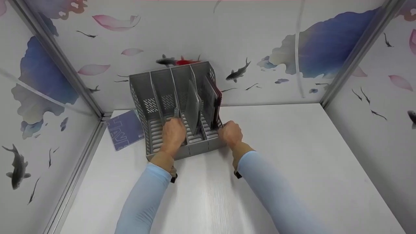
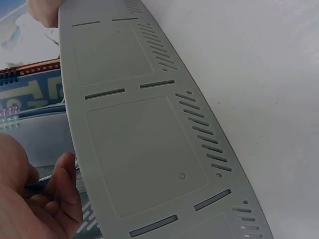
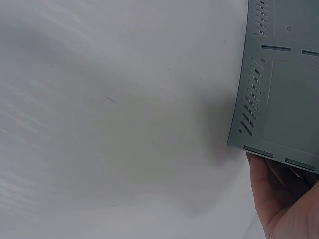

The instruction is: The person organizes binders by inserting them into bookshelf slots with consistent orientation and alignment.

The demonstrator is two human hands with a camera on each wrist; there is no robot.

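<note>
A grey plastic file organizer point(image 1: 198, 148) with upright dividers stands at the back of the white table, turned slightly askew. My left hand point(image 1: 174, 134) grips it at a middle divider; the left wrist view shows that hand point(image 2: 40, 199) with curled fingers behind the front panel point(image 2: 144, 154). With my right hand point(image 1: 230, 133) I hold the right side wall near its front corner, and in the right wrist view the fingers point(image 3: 271, 186) go under that end. Inside are a grey spiral notebook point(image 1: 193, 109) and, in the rightmost compartment, dark and red-edged notebooks point(image 1: 215, 100).
A blue-purple booklet point(image 1: 126, 131) lies on the table point(image 1: 292, 156) left of the organizer, partly beneath or behind its side. White panels printed with fish and petals point(image 1: 240, 71) enclose the back and both sides, with metal posts point(image 1: 65, 61) at the corners.
</note>
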